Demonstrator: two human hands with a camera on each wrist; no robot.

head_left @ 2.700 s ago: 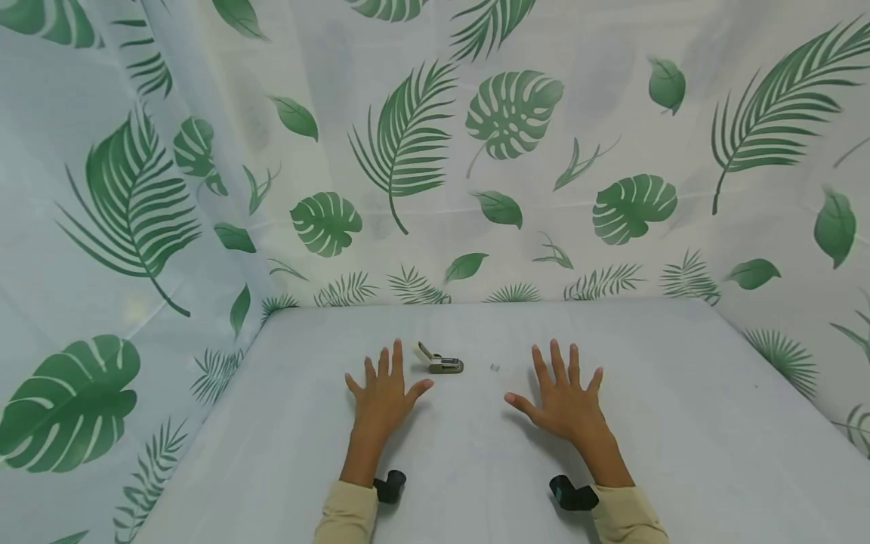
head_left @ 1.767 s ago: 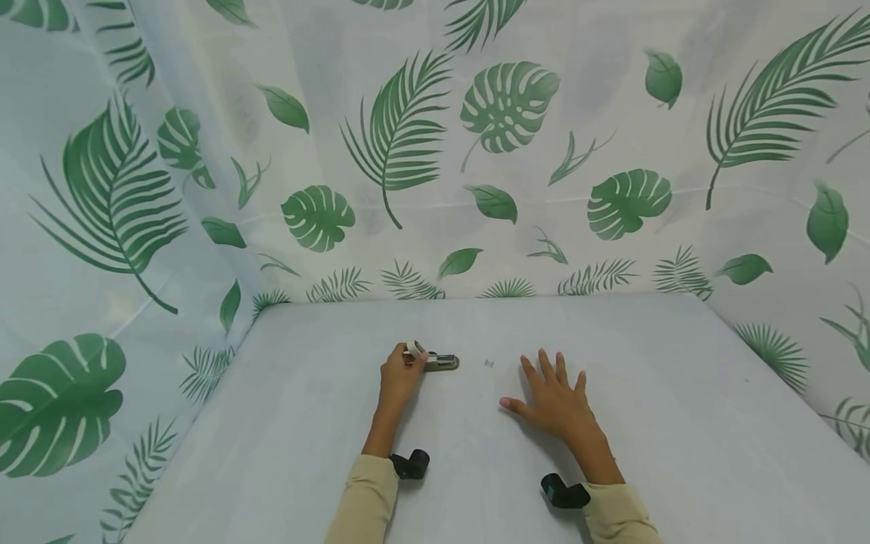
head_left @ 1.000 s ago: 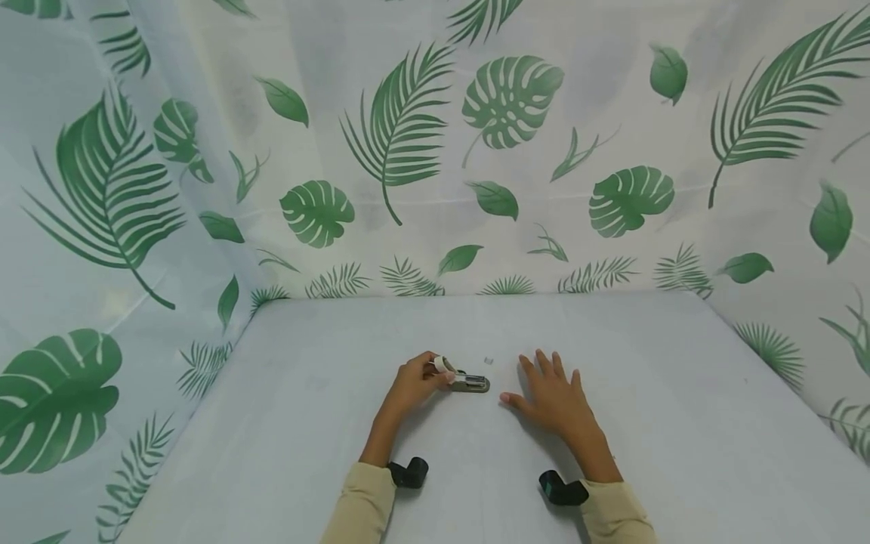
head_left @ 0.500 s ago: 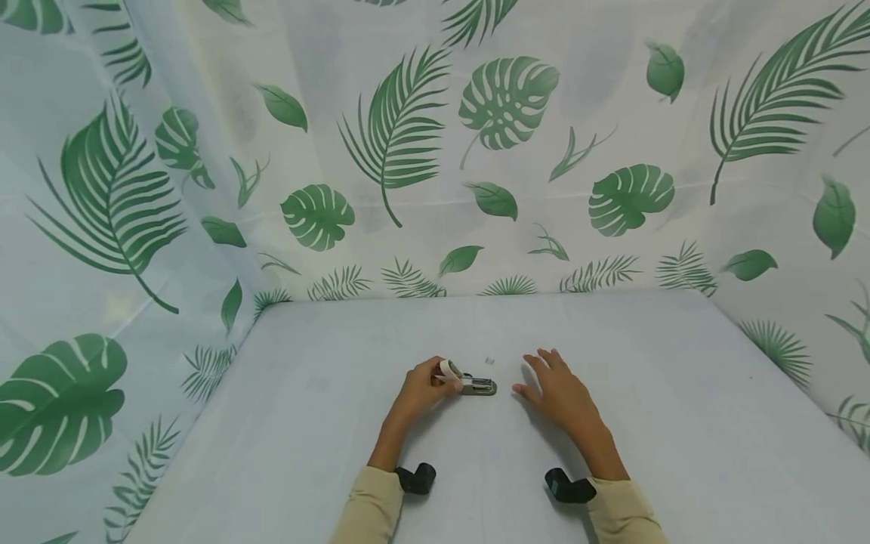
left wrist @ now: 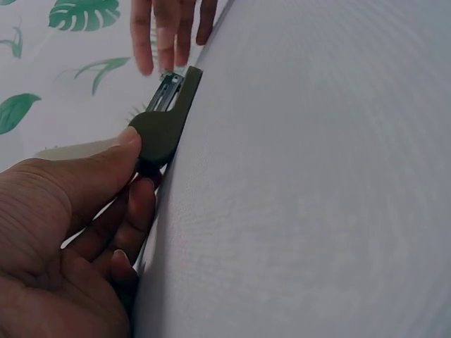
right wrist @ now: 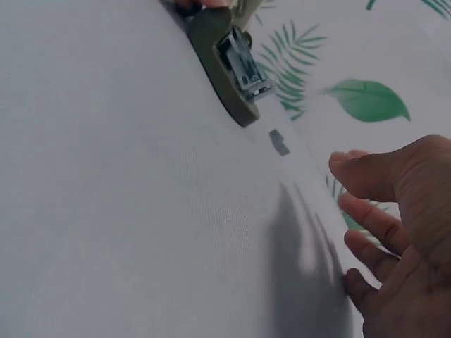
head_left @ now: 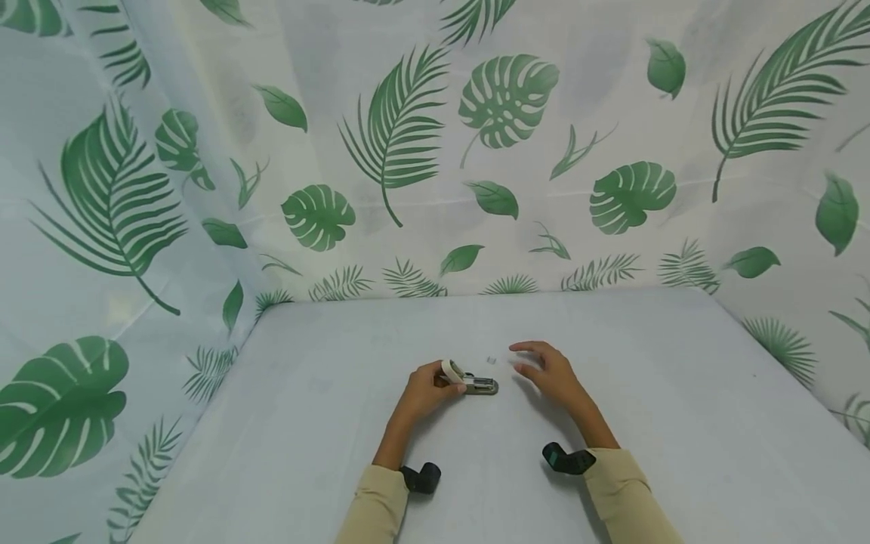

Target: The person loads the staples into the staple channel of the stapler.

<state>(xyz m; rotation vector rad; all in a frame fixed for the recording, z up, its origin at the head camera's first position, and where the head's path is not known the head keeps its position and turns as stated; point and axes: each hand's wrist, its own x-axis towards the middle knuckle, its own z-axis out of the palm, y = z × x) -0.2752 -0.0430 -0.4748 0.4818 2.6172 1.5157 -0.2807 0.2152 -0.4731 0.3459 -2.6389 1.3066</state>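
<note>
A small stapler (head_left: 481, 386) with an olive base rests on the white table, its pale top arm swung up and the metal staple channel exposed. My left hand (head_left: 424, 391) pinches its hinge end between thumb and fingers; in the left wrist view the thumb presses on the olive side (left wrist: 158, 134). Just beyond the stapler lies a tiny greyish strip (head_left: 491, 360), which looks like a short row of staples. To the right of that strip, my right hand (head_left: 553, 375) hovers with loosely bent fingers, thumb apart from forefinger, touching nothing. The right wrist view shows the strip (right wrist: 279, 142) between stapler and hand.
The table (head_left: 326, 423) is covered in white cloth. Behind it and at the sides hang white curtains (head_left: 408, 249) printed with green leaves. A black wrist camera (head_left: 423, 478) is on the left wrist, another camera (head_left: 567, 459) on the right.
My left hand has taken hold of the stapler and slid it right and nearer. My right hand has lifted from lying spread, drawn its fingers together and moved toward the strip.
</note>
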